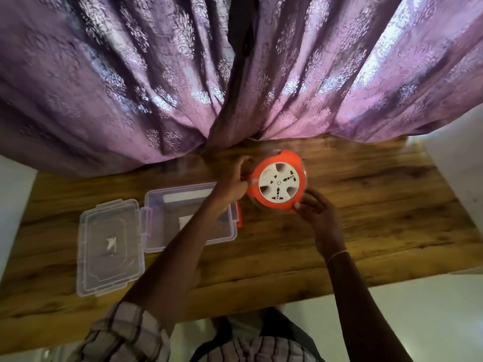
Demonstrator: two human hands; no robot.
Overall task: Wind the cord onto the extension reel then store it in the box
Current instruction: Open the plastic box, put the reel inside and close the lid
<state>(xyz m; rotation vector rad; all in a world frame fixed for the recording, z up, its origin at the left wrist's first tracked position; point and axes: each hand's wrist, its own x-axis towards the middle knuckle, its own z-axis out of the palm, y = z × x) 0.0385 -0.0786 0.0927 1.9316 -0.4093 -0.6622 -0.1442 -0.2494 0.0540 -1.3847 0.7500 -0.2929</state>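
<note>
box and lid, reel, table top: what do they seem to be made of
Box and lid: clear, glossy plastic probably; the wood grain shows through them. Reel: moulded plastic, it seems, an orange shell round a smooth white socket face. Table: wood or a wood-look laminate; grain and knots show, with a slight sheen.

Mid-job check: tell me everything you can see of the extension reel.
The extension reel is a round orange plastic housing with a white socket face turned up at the camera. It is over the wooden table, right of the open clear box. The left hand grips its left edge; the right hand holds its near rim.
</note>
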